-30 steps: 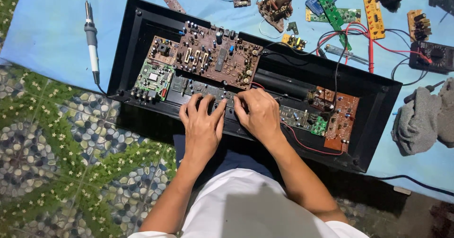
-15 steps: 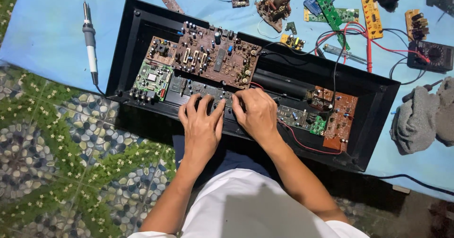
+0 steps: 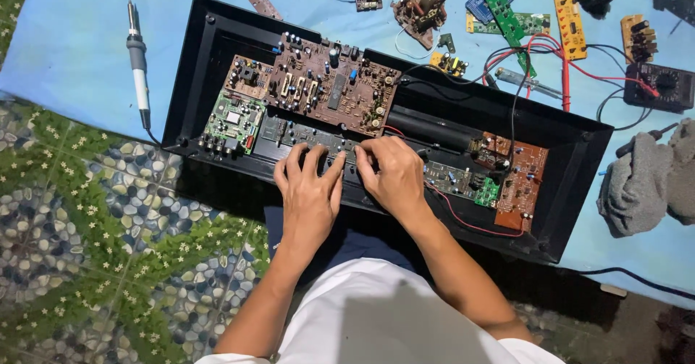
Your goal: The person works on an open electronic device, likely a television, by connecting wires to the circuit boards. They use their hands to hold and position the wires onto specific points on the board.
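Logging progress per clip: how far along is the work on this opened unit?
Done: black case lies open, boards exposed. In hand: left hand and right hand press on the front board. Left: soldering iron and meter lie aside, spare boards loose.

Blue sheet [image 3: 65, 53] over pebble-patterned floor [image 3: 79, 248] — black chassis [image 3: 572, 190], soldering iron [image 3: 136, 60], loose circuit boards [image 3: 507, 6], grey cloth [image 3: 641, 183]

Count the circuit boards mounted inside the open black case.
4 visible: large brown board top left, small green board far left, dark strip board under both hands, brown board right. Others may be hidden.
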